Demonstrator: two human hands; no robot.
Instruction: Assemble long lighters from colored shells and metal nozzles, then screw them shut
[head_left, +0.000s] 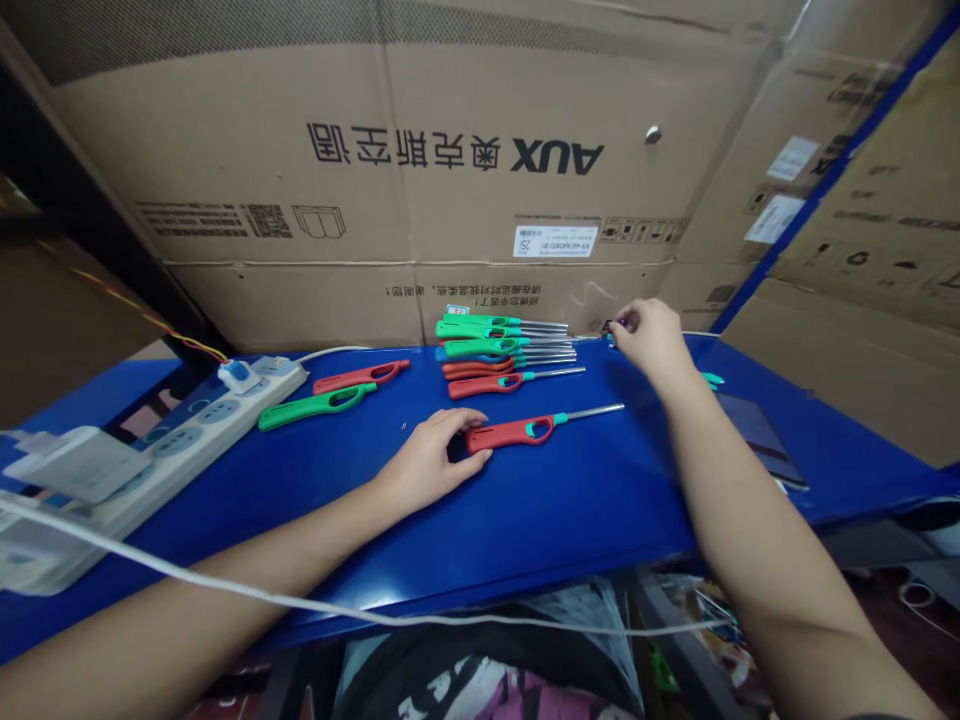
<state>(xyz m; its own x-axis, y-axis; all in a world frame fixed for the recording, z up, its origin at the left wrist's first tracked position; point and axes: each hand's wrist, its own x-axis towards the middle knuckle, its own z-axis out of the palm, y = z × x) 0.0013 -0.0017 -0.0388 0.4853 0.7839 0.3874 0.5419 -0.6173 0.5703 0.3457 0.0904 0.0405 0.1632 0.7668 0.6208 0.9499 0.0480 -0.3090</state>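
My left hand [435,455] rests on the blue table, thumb and fingers closed on the handle end of a red lighter [510,433] whose metal tube points right. Behind it lies a stack of several long lighters, with a green one [480,347] near the top and a red one [484,386] in front. My right hand [643,335] is at the back of the table, right of the tubes, its fingers pinched on something small and dark that I cannot make out. At the left lie a red handle [356,377] and a green handle [315,405] without metal tubes.
A white power strip [180,440] with plugs stands at the left. A white cable [330,606] crosses low in front of me. Cardboard [450,220] walls the back. Right of my right forearm lie a dark flat object [757,435] and small turquoise pieces [712,380].
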